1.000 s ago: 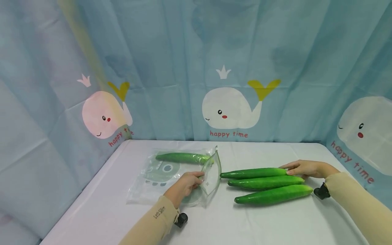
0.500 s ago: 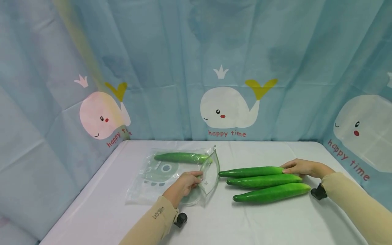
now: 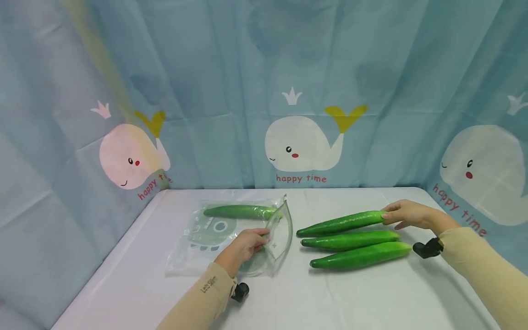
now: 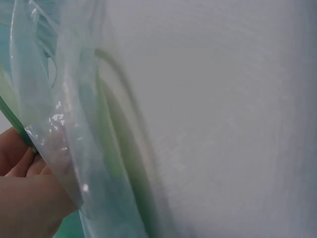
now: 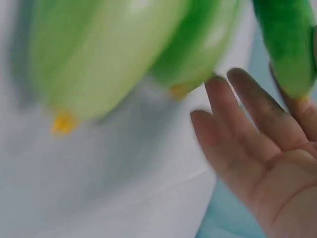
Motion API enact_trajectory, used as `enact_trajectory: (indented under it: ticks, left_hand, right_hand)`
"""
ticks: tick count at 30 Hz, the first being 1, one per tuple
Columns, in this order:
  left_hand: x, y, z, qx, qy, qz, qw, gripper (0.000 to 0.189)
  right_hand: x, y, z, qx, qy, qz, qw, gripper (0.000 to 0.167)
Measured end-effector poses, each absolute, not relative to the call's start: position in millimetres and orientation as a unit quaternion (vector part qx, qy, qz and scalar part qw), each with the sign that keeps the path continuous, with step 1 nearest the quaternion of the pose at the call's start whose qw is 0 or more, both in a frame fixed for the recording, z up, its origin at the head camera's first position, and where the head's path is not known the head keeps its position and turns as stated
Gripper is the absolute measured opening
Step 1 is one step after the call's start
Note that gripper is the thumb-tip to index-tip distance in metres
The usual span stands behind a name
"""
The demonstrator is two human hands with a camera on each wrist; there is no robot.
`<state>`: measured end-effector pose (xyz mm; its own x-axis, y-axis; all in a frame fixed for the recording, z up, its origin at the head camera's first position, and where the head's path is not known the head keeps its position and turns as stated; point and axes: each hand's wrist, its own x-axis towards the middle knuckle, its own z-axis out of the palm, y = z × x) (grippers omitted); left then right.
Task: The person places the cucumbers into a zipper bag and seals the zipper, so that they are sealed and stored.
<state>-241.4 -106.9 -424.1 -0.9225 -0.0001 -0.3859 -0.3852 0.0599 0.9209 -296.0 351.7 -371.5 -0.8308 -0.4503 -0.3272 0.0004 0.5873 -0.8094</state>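
Observation:
A clear zip bag (image 3: 179,261) with a printed green monster lies on the table, one cucumber (image 3: 237,211) inside it along the far side. My left hand (image 3: 247,245) pinches the bag's mouth, which gapes to the right; in the left wrist view the clear plastic (image 4: 74,109) partly covers the fingers. On the right, my right hand (image 3: 414,215) pinches the pale end of the farthest of three loose cucumbers. This held cucumber (image 3: 340,223) has its pale end raised. Nearer me lie a middle cucumber (image 3: 350,240) and a front cucumber (image 3: 360,255), untouched by the thumb.
The white table (image 3: 297,302) backs onto a blue curtain (image 3: 222,151) printed with whales, which also hangs along both sides. A small black wrist camera (image 3: 429,248) sits under the right sleeve, another black camera (image 3: 240,292) under the left.
My right hand has raised the farthest cucumber's pale end and swung it away from the other two. The left hand keeps its hold on the bag's mouth. The head view has shifted slightly.

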Motion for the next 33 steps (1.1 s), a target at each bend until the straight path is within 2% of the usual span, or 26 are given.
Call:
enact_trajectory:
  ticks: [3, 9, 18, 33]
  left_hand:
    - [-242, -108, -425, -0.135, 0.705, 0.682, 0.141, 0.041]
    - [-242, -105, -421, -0.124, 0.695, 0.695, 0.137, 0.043]
    - [-234, -97, -413, -0.091, 0.698, 0.698, 0.131, 0.045]
    - [-224, -93, -409, -0.094, 0.722, 0.677, 0.106, 0.045]
  right_hand:
    - [-293, 350, -365, -0.119, 0.808, -0.516, 0.259, 0.052]
    - [-283, 349, -359, -0.050, 0.687, -0.675, 0.263, 0.012]
    - [-260, 349, -365, -0.030, 0.610, -0.741, 0.281, 0.025]
    - [-251, 313, -371, 0.007, 0.567, -0.778, 0.270, 0.018]
